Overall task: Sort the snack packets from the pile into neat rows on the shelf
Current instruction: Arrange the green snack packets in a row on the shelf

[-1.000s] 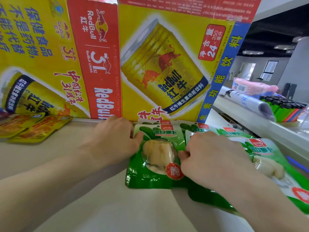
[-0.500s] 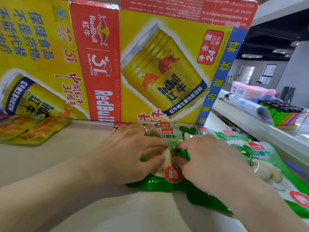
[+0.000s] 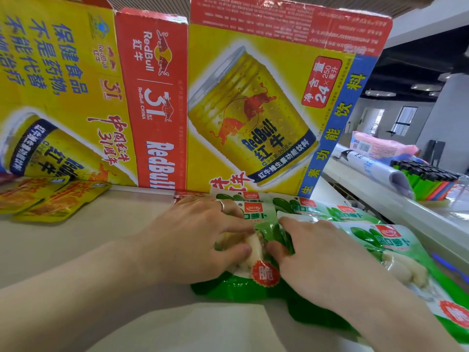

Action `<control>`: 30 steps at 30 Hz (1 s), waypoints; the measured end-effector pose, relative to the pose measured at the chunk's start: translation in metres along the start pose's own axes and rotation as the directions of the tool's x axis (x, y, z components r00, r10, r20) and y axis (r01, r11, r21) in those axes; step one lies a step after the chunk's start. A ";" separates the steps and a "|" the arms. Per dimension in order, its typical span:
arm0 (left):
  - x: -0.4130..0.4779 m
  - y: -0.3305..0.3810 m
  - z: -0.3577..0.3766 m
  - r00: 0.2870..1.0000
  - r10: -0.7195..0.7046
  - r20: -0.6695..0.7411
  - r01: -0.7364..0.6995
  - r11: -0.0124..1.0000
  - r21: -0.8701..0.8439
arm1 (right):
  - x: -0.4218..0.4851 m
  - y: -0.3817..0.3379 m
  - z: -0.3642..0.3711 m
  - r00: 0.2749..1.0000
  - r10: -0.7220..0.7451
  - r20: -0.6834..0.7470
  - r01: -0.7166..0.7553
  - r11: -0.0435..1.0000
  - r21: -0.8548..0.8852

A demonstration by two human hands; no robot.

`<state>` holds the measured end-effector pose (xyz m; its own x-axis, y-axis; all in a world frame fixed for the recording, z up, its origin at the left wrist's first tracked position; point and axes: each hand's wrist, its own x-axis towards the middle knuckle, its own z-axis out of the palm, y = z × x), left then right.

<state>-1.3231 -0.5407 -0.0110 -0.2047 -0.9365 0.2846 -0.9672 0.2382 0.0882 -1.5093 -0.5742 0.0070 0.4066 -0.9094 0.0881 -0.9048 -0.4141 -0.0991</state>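
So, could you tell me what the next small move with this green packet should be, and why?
Probably flatten it and set it down square. Both the left hand and right hand pinch the front green packet, which is bunched between them and overlaps the row of green packets beside it.

Left grip (image 3: 193, 242) slid onto green packet (image 3: 236, 290), right grip (image 3: 317, 260) closer — packet bunched
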 end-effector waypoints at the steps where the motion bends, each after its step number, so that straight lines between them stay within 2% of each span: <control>1: 0.000 0.000 0.000 1.000 -0.002 0.001 0.002 1.000 0.009 | 0.001 0.001 0.001 1.000 0.003 -0.010 -0.003 1.000 -0.007; 5: -0.001 -0.001 0.002 1.000 -0.004 0.006 0.004 1.000 0.030 | 0.001 0.000 0.001 1.000 -0.003 -0.008 0.004 1.000 0.022; 11: -0.002 -0.002 0.001 1.000 -0.011 0.000 0.011 1.000 0.011 | 0.001 -0.001 0.000 0.995 0.014 0.102 -0.019 0.998 0.053; 14: -0.002 -0.006 0.003 1.000 -0.012 0.015 0.012 1.000 0.011 | 0.003 0.001 0.003 0.996 -0.002 0.095 -0.005 0.997 0.076; 17: -0.003 -0.004 0.002 1.000 -0.021 0.004 0.021 1.000 0.010 | 0.003 0.000 0.003 0.999 -0.002 0.050 -0.002 0.996 0.089; 21: -0.004 -0.003 0.003 0.998 0.006 -0.057 -0.006 1.000 0.010 | 0.002 -0.002 -0.002 0.996 -0.081 -0.029 0.083 0.991 0.102; 24: -0.006 -0.003 0.006 0.988 -0.026 -0.153 0.024 1.000 -0.016 | 0.004 -0.003 -0.001 0.986 -0.125 -0.112 0.138 0.984 0.116; 27: -0.005 -0.003 0.005 0.963 -0.006 -0.270 -0.016 0.997 -0.080 | 0.007 -0.003 0.000 0.970 -0.144 -0.197 0.175 0.973 0.148; 30: -0.005 -0.002 0.000 0.931 0.008 -0.364 -0.036 0.997 -0.068 | 0.008 -0.003 -0.001 0.926 -0.175 -0.335 0.238 0.958 0.158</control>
<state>-1.3199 -0.5369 -0.0123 -0.1441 -0.7768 0.6131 -0.9468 0.2883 0.1428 -1.5036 -0.5799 0.0092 0.4923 -0.7564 0.4306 -0.7505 -0.6195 -0.2302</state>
